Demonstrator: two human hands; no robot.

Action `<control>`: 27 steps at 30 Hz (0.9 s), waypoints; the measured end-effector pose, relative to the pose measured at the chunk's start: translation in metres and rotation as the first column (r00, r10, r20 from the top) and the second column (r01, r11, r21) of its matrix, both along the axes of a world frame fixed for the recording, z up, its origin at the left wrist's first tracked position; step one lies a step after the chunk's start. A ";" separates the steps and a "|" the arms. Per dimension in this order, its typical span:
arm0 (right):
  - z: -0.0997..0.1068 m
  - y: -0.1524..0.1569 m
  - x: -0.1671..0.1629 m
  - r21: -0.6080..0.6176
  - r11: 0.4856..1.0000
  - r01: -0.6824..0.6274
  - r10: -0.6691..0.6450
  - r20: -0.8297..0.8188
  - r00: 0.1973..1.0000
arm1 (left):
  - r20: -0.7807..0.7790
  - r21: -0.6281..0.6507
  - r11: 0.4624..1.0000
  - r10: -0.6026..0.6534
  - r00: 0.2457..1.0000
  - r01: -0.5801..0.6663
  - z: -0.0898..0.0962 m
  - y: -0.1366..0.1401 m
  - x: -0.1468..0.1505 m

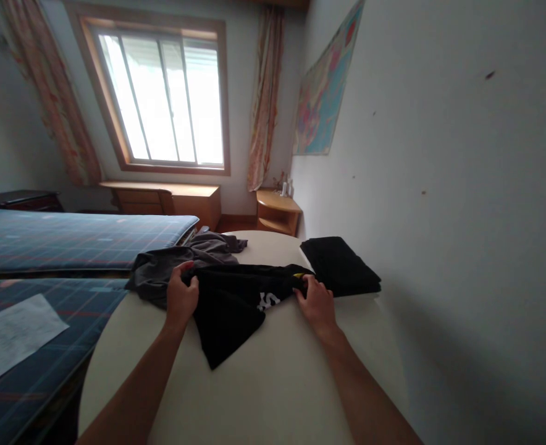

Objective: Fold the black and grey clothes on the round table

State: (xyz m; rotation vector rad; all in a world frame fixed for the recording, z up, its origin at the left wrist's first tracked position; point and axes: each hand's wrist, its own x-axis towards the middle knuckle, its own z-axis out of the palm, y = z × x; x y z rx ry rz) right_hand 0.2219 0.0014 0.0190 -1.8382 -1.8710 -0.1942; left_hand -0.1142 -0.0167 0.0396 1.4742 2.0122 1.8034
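Observation:
A black garment with white lettering and a small yellow mark is stretched between my two hands over the round table. My left hand pinches its left end, fingers closed on the cloth. At the other end, my right hand grips the fabric near the yellow mark. One corner of the garment hangs down to a point toward me. Behind my left hand lies a crumpled grey garment. Close beyond my right hand sits a folded black stack of cloth on something white and flat.
The cream round table stands against the white wall on the right. To the left are plaid mattresses and a printed paper sheet. Farther back are a wooden desk and a small corner shelf.

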 end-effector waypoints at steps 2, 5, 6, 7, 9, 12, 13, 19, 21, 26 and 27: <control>-0.001 0.001 0.001 0.002 1.000 0.008 -0.008 -0.024 1.000 | 0.011 -0.021 1.000 0.006 1.000 -0.006 -0.002 0.001 -0.003; -0.002 0.001 0.002 0.015 1.000 -0.001 0.001 -0.020 1.000 | -0.029 -0.052 0.998 0.023 0.999 -0.024 -0.007 0.004 -0.006; -0.002 0.001 0.002 0.023 1.000 -0.002 0.002 -0.015 1.000 | -0.064 -0.060 0.997 0.043 0.997 -0.047 -0.008 0.005 -0.006; -0.001 0.001 0.001 0.031 1.000 0.000 0.000 -0.011 1.000 | -0.113 -0.057 0.995 0.073 0.991 -0.079 -0.008 0.004 -0.004; -0.001 0.002 0.001 0.037 0.999 0.010 -0.009 -0.007 1.000 | -0.234 -0.010 0.993 0.115 0.965 -0.121 -0.006 0.001 0.003; 0.000 0.004 0.002 0.014 0.999 0.029 -0.029 0.008 1.000 | -0.397 0.064 0.995 -0.039 0.917 0.071 -0.004 -0.010 0.027; 0.000 0.004 0.003 0.008 1.000 0.027 -0.028 0.009 1.000 | -0.439 0.043 0.980 -0.157 0.885 0.195 -0.005 -0.015 0.038; 0.003 0.006 0.012 0.153 0.988 -0.034 0.060 -0.169 0.984 | -0.534 -0.349 0.836 -0.549 0.643 0.424 -0.022 -0.037 0.084; 0.005 0.004 0.015 0.214 0.976 -0.030 0.088 -0.268 0.959 | -0.521 -0.420 0.826 -0.559 0.646 0.376 -0.023 -0.038 0.084; 0.008 0.003 0.022 0.301 0.954 -0.008 0.145 -0.434 0.889 | -0.486 -0.427 0.845 -0.515 0.706 0.322 -0.006 -0.036 0.074; 0.008 0.003 0.023 0.301 0.954 -0.003 0.144 -0.448 0.883 | -0.482 -0.401 0.859 -0.493 0.724 0.317 -0.002 -0.036 0.073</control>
